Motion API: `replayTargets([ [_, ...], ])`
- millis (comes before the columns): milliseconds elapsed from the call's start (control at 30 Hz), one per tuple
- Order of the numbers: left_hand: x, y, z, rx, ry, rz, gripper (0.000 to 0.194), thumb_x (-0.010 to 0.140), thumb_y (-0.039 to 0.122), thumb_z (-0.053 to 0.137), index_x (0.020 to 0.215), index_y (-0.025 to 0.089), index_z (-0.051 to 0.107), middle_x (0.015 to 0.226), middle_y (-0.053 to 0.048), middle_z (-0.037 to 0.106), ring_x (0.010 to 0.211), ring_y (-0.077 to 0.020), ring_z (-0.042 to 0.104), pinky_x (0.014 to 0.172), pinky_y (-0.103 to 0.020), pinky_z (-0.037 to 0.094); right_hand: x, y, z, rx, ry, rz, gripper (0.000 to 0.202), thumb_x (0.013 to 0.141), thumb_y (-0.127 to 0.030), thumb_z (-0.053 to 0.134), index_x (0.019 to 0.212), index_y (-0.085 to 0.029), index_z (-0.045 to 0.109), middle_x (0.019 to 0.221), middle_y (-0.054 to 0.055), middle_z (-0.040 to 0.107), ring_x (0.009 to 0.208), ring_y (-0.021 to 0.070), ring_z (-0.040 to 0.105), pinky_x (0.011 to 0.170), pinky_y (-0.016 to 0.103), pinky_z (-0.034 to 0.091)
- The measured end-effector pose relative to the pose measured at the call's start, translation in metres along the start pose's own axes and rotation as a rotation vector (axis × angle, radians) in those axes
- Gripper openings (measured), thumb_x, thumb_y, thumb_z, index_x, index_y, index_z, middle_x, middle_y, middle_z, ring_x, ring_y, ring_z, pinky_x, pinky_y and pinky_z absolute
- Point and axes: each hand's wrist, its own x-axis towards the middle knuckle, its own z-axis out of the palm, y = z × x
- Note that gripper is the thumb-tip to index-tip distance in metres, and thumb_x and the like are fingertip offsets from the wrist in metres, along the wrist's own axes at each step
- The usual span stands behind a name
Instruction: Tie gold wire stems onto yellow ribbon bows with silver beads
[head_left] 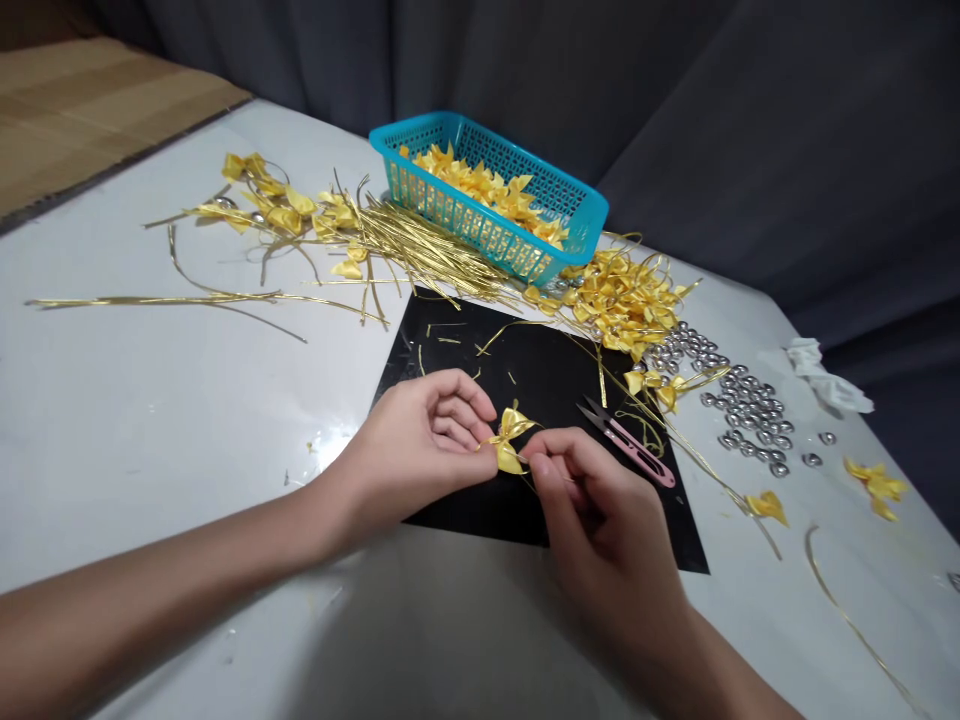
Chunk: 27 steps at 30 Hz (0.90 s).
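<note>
Over the black mat (465, 505), my left hand (427, 430) pinches a small yellow ribbon bow (511, 440) at its left side, between thumb and fingers. My right hand (600, 500) is closed at the bow's right side, thumb and forefinger pinched on a thin gold wire tie (534, 427) that runs from the bow. The bow's centre is partly visible; the wire's far end is hidden by my right fingers. Pink-handled thread snips (634, 448) lie on the mat just beyond my right hand, blades pointing away to the left.
A teal basket (480, 215) of yellow bows (487, 185) stands at the back. Before it lies a bundle of gold wire ties (427, 250). To the right are a heap of tied bows (626, 295), silver beads (757, 410) and a crumpled white piece (829, 375). Wire scraps dot the mat.
</note>
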Motion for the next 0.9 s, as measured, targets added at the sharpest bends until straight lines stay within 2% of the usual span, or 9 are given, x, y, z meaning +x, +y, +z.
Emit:
replayTargets([
  [433, -0.0002, -0.0003, -0.0003, 0.012, -0.012, 0.035, 0.019, 0.058, 0.006, 0.064, 0.07, 0.015, 0.053, 0.063, 0.006, 0.056, 0.054, -0.0027, 0.049, 0.052, -0.011, 0.043, 0.0023, -0.0002, 0.0018, -0.054, 0.029, -0.013, 0.014, 0.087, -0.015, 0.043, 0.078, -0.017, 0.053, 0.05, -0.008, 0.032, 0.042, 0.0066, 0.03, 0.04, 0.019, 0.025],
  [767, -0.0011, 0.0008, -0.0006, -0.017, -0.024, 0.033, 0.02, 0.058, 0.006, 0.065, 0.07, 0.015, 0.053, 0.064, 0.005, 0.055, 0.055, -0.0032, 0.049, 0.052, -0.012, 0.043, 0.0002, -0.0034, 0.0002, 0.077, 0.042, 0.056, 0.016, 0.089, -0.02, 0.041, 0.078, -0.017, 0.053, 0.051, -0.008, 0.027, 0.041, 0.0066, 0.024, 0.037, 0.02, 0.018],
  [900, -0.0005, 0.0016, -0.0005, -0.016, -0.036, 0.035, 0.02, 0.058, 0.005, 0.064, 0.071, 0.015, 0.053, 0.064, 0.005, 0.055, 0.055, -0.0035, 0.05, 0.053, -0.012, 0.043, -0.0001, -0.0028, 0.0006, 0.099, -0.012, 0.09, 0.016, 0.089, -0.022, 0.041, 0.079, -0.017, 0.052, 0.052, -0.008, 0.025, 0.042, 0.0068, 0.025, 0.038, 0.02, 0.02],
])
